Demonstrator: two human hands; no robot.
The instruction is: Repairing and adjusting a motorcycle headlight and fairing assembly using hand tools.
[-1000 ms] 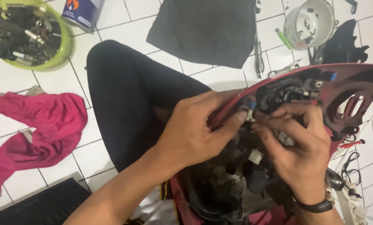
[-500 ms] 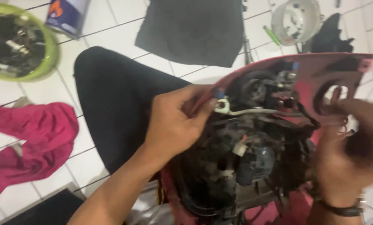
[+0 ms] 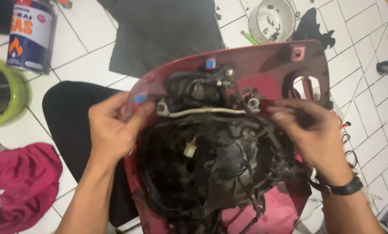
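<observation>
Over the person's lap, above the white tiled floor (image 3: 90, 65), the red headlight cowl (image 3: 267, 65) faces inner side up. The left hand (image 3: 111, 130) clamps its left edge, thumb on top and fingers curled under. The right hand (image 3: 315, 134) grips the right edge, fingers closed on it. A white connector (image 3: 189, 150) hangs among black wiring (image 3: 246, 173) inside. A pink cloth (image 3: 21, 182) lies left.
</observation>
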